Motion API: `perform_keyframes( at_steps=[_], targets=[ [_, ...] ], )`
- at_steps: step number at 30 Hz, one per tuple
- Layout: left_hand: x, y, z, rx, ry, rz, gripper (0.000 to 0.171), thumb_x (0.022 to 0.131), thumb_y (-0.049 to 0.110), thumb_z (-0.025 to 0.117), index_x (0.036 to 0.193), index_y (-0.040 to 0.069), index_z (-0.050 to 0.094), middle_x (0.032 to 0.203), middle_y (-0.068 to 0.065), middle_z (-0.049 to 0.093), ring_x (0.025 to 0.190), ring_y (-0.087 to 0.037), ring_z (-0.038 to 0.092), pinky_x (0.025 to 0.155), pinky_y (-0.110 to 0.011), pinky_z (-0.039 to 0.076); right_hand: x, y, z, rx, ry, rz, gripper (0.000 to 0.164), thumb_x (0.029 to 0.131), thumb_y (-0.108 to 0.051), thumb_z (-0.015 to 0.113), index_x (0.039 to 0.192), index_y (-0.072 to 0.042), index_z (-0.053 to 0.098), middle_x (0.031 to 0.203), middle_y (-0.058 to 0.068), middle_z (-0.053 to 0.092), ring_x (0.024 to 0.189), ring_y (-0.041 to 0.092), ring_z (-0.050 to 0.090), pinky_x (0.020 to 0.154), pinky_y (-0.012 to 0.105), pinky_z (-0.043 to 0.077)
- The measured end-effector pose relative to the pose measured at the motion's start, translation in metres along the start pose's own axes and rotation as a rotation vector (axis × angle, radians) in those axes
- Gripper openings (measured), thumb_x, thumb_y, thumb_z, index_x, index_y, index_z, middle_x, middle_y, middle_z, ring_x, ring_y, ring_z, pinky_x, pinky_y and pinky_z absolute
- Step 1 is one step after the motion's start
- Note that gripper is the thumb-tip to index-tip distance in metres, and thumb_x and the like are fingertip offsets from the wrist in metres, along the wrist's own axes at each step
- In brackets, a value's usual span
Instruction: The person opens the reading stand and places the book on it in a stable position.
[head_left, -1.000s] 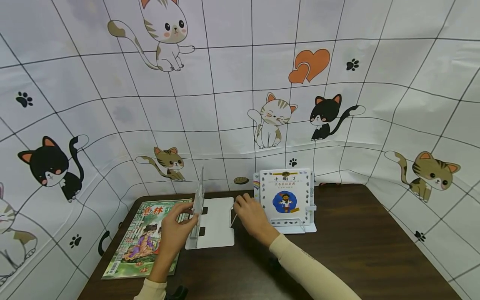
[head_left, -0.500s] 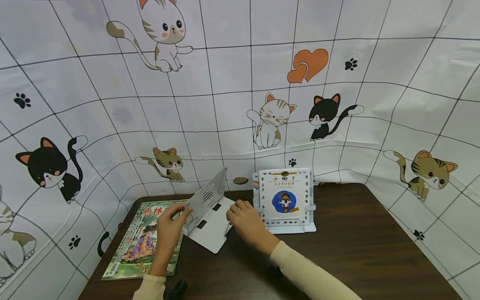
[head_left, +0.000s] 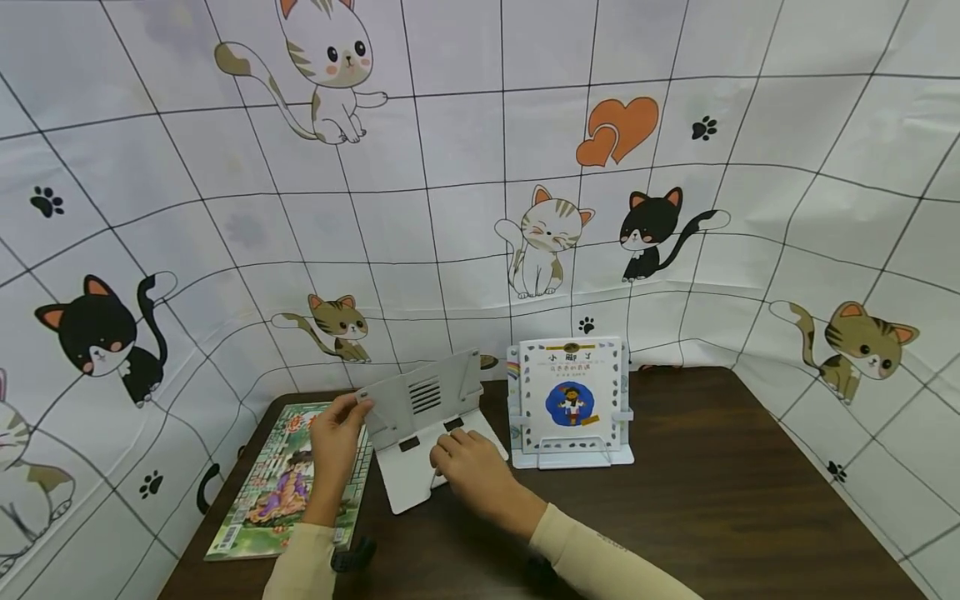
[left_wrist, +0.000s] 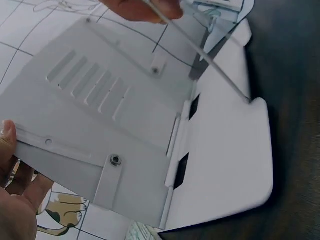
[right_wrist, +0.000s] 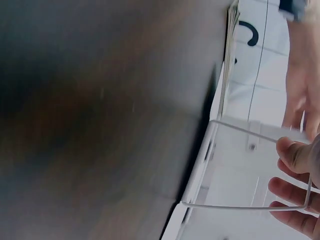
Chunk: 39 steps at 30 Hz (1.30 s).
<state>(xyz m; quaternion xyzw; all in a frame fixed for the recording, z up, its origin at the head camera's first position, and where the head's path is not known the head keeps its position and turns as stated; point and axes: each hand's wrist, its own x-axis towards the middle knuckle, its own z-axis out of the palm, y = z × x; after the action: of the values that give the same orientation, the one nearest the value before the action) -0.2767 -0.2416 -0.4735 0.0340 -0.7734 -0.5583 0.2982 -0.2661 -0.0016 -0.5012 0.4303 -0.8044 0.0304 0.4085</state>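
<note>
A white metal book stand (head_left: 408, 479) sits angled on the table, its slotted back plate (head_left: 390, 408) raised on hinges above the flat base. My left hand (head_left: 333, 442) pinches the plate's left edge, thumb on one face and fingers behind, as the left wrist view shows. A thin wire bracket (right_wrist: 245, 208) stands up from the base's front edge. The fingers of my right hand (right_wrist: 297, 192) grip this wire at its outer bar. From the head view, the right hand (head_left: 483, 479) covers most of the wire.
A colourful magazine (head_left: 277, 492) lies flat at left, partly behind the left forearm. Right of the stand, a second white stand (head_left: 618, 457) holds an upright picture book (head_left: 570, 367). The dark wooden table (head_left: 720, 483) meets a cat-patterned wall sheet (head_left: 450, 225).
The book stand has turned so its back plate's slotted face shows to the head camera. The right hand has come left and nearer with the wire; the left hand shifted slightly left, still holding the plate.
</note>
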Motion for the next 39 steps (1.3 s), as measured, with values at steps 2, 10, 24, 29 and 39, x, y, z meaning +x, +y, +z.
perform_keyframes(
  at_steps=[2,10,24,29,39],
  targets=[
    [0.005,-0.001,0.002,-0.033,-0.007,-0.014,0.020,0.099,0.015,0.078,0.108,-0.003,0.076,0.099,-0.015,0.074,0.084,0.002,0.063,0.075,-0.012,0.052,0.002,-0.006,-0.001,0.014,0.003,-0.005,0.018,0.087,-0.019,0.088,0.089,-0.021,0.070,0.088,-0.009,0.068,0.078,0.008,0.062,0.066,0.023,0.050],
    [0.025,-0.009,0.017,-0.130,-0.051,-0.080,0.021,0.101,0.011,0.074,0.108,-0.009,0.071,0.089,0.007,0.065,0.083,-0.005,0.059,0.077,-0.018,0.055,0.007,-0.019,0.000,0.106,-0.032,0.040,0.016,0.089,-0.021,0.088,0.091,-0.023,0.072,0.088,-0.012,0.068,0.078,0.004,0.064,0.066,0.018,0.054],
    [0.049,-0.018,0.034,-0.232,-0.112,-0.096,0.025,0.102,0.007,0.071,0.114,-0.015,0.067,0.086,0.018,0.067,0.085,0.001,0.062,0.078,-0.020,0.056,0.015,-0.007,-0.001,0.491,-0.253,0.387,0.016,0.104,-0.034,0.067,0.106,-0.022,0.077,0.105,-0.008,0.079,0.091,0.008,0.073,0.072,0.024,0.058],
    [0.049,-0.018,0.034,-0.237,-0.109,-0.094,0.023,0.101,0.006,0.072,0.110,-0.015,0.067,0.085,0.017,0.067,0.083,-0.001,0.061,0.078,-0.022,0.057,0.006,0.004,-0.001,0.676,-0.306,0.504,0.014,0.105,-0.030,0.069,0.109,-0.019,0.077,0.106,-0.005,0.077,0.087,0.005,0.066,0.073,0.022,0.054],
    [0.042,-0.019,0.032,-0.250,-0.108,-0.092,0.021,0.101,0.005,0.071,0.108,-0.014,0.068,0.086,0.019,0.070,0.086,0.002,0.066,0.083,-0.014,0.059,-0.024,0.024,0.019,1.002,-0.332,0.657,0.006,0.101,-0.014,0.074,0.103,-0.008,0.075,0.095,0.003,0.078,0.081,0.004,0.068,0.072,0.022,0.054]
  ],
)
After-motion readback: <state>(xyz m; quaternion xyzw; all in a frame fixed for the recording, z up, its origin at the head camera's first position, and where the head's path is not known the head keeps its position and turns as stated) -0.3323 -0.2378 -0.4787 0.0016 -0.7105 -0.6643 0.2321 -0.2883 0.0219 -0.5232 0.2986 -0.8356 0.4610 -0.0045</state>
